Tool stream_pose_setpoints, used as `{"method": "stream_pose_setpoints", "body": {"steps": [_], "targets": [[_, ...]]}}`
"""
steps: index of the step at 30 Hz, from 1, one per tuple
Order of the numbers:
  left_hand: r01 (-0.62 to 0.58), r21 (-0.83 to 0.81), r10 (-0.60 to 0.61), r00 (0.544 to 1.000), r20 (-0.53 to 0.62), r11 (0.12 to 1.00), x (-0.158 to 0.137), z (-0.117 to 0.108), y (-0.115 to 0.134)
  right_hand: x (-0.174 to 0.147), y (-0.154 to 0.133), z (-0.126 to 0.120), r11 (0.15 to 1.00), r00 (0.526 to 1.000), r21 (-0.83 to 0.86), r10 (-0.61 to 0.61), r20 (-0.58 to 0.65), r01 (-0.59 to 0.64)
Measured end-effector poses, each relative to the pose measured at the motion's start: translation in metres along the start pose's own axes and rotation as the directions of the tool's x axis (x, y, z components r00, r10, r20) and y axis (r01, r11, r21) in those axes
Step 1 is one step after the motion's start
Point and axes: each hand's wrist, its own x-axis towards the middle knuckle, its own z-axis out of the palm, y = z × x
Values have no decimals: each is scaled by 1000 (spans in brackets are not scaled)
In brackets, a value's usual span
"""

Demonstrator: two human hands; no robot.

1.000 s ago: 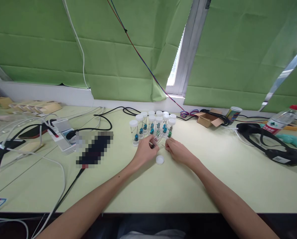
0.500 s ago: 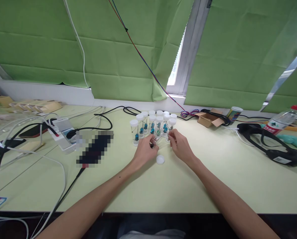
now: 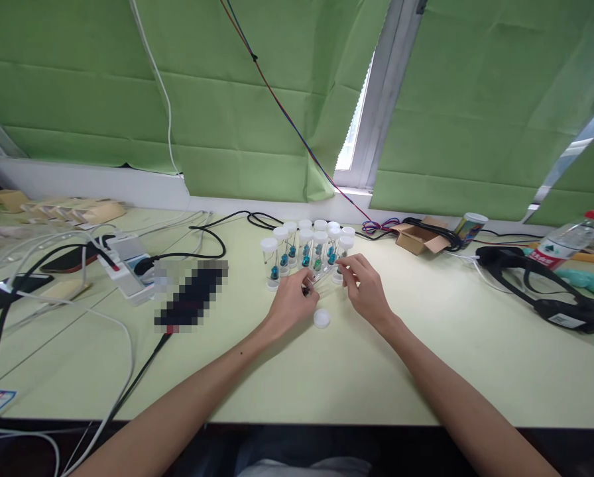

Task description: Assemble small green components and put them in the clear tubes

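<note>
My left hand (image 3: 294, 298) is closed around a clear plastic vial (image 3: 321, 275), which lies tilted with one end toward my right hand. Something small and dark shows by the left fingertips. My right hand (image 3: 365, 285) pinches thumb and forefinger together at the vial's far end; whatever is between those fingertips is too small to make out. On the table just below the hands rests a loose white cap (image 3: 321, 318). Right behind the hands, several upright clear vials with white caps (image 3: 270, 265) stand in a cluster, with blue-green pieces inside. The hands hide the lower parts of some.
A power strip (image 3: 128, 268) with tangled cables and a blurred dark device (image 3: 190, 298) lie to the left. Rightward are a small open cardboard box (image 3: 416, 238), a can (image 3: 470, 230), a black headset (image 3: 550, 305) and a plastic bottle (image 3: 560, 245). The table's front edge runs below.
The fingers of my right hand have lifted and straightened a little, while thumb and forefinger stay at the vial's end. My left hand keeps its hold with hardly any movement.
</note>
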Motion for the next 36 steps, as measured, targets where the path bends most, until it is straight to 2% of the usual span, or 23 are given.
{"method": "stream_pose_setpoints", "body": {"steps": [11, 19, 24, 36], "targets": [[-91, -76, 97, 993, 71, 993, -4, -1, 7, -2, -7, -1, 994, 988, 102, 58, -142, -43], [-106, -154, 126, 984, 122, 982, -6, -2, 10, -1, -8, -1, 972, 974, 231, 86, -210, -36], [-103, -181, 127, 983, 129, 978, -7, -2, 10, -2, -9, -1, 957, 969, 287, 115, -217, -49], [-102, -197, 128, 984, 122, 975, -6, -1, 11, -2, -9, 0, 954, 969, 298, 112, -220, -42]]}}
